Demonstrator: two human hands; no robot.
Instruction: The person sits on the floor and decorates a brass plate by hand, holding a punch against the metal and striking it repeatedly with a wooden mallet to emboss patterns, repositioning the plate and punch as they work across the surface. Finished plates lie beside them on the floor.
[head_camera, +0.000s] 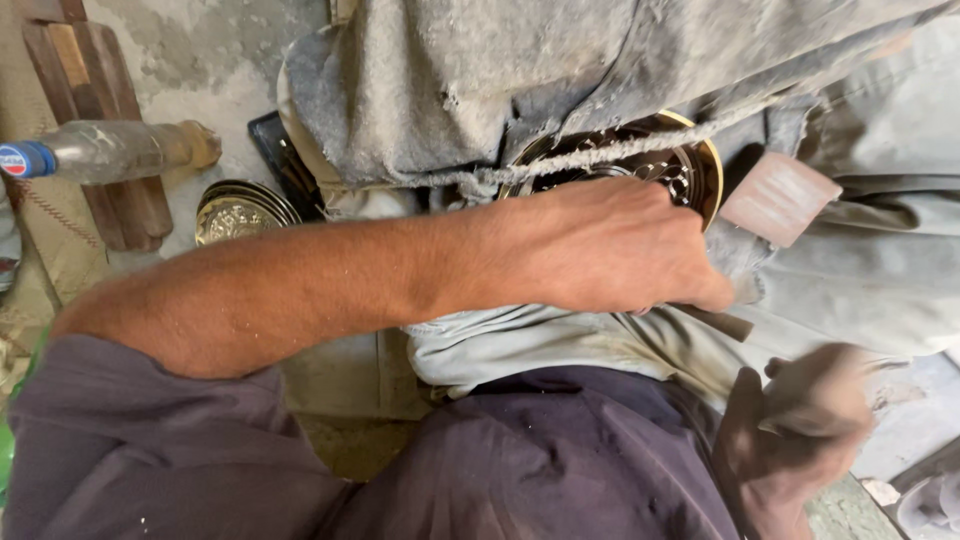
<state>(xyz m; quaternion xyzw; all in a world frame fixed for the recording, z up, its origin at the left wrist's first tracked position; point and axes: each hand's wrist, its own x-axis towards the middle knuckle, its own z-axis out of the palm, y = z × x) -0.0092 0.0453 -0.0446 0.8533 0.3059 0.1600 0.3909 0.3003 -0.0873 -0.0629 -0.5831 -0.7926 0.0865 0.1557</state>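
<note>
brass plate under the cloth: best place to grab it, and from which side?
Probably the exposed right rim of the brass plate. The grey cloth drapes its top and left, and the left hand covers its lower part, so only that gilt edge is free. Come from the right, pinching the thin rim; the embossed face looks poor to grip.

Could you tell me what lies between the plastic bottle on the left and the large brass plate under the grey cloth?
In the head view, a small brass plate and a dark flat object lie between the plastic bottle and the large brass plate.
</note>
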